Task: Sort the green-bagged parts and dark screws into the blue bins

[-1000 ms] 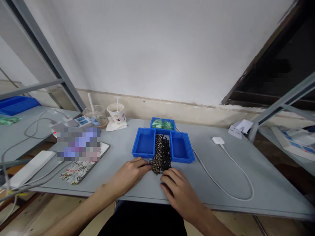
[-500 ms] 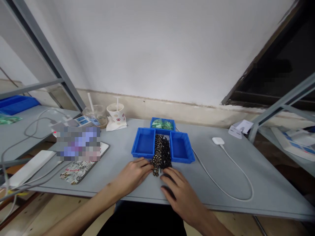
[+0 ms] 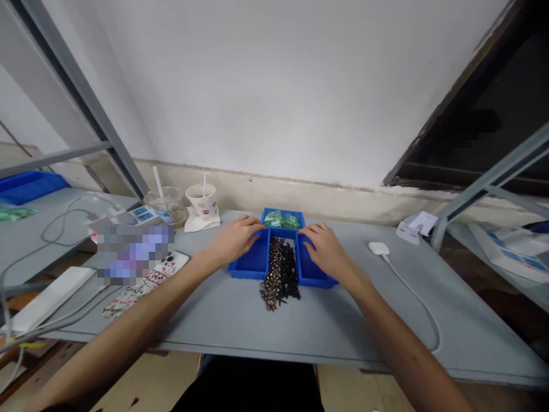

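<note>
A pile of small bronze and black metal pieces (image 3: 279, 274) lies between the left blue bin (image 3: 251, 264) and the right blue bin (image 3: 316, 274). Behind it, a third blue bin (image 3: 283, 210) holds green plastic packets (image 3: 282, 220). My left hand (image 3: 238, 237) is over the back of the left bin, fingers apart, nothing seen in it. Over the right bin's back inner corner is my right hand (image 3: 321, 246), its fingers also spread and nothing visible in them. Both side bins show bare blue floors where my hands do not cover them.
On the left stand a paper cup (image 3: 201, 203) and a plastic cup (image 3: 168, 206) with straws, near a patterned phone case (image 3: 146, 286), a power strip (image 3: 146, 214) and cables. A white charger (image 3: 379, 248) with its cable lies at right.
Both hands have moved forward from the near end of the pile to the two side bins. The near end of the pile is now uncovered and looks more spread out.
</note>
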Demonstrator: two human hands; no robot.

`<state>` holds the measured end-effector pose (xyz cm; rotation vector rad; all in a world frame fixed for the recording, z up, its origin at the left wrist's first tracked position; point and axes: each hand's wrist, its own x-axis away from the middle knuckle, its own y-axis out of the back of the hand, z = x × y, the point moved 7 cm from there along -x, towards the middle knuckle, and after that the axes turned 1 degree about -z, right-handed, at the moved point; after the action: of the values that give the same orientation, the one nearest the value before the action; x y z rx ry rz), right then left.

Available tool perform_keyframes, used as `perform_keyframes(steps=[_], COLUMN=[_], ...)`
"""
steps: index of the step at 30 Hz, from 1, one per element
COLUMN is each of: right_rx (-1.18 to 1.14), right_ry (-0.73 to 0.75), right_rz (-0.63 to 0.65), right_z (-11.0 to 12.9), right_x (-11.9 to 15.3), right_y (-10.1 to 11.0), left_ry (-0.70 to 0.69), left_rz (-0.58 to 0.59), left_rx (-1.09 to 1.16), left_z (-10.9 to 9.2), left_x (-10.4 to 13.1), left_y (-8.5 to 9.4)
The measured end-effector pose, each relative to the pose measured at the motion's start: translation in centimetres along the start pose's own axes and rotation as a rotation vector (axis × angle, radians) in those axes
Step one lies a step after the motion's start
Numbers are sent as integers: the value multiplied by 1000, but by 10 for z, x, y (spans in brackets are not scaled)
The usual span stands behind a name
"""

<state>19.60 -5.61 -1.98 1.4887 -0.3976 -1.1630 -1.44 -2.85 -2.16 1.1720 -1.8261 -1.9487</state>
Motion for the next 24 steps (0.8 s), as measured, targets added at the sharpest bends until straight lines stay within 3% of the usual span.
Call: perform_keyframes(steps=[4, 8, 15, 24], right_rx=[66, 81, 11, -63], right_ry=[94, 109, 123, 126], right_rz=[101, 87, 17, 39], right_z=[-11, -18, -19, -1], right_x=[-23, -26, -27, -14], right_y=[-28, -39, -40, -31], left_ry=[-34, -15, 33, -22], left_rz=[93, 105, 96, 57], left_rx=[-47, -29, 57, 117], left_z=[16, 18, 25, 17], left_x=[-21, -25, -28, -12], left_y=[-25, -31, -35, -33])
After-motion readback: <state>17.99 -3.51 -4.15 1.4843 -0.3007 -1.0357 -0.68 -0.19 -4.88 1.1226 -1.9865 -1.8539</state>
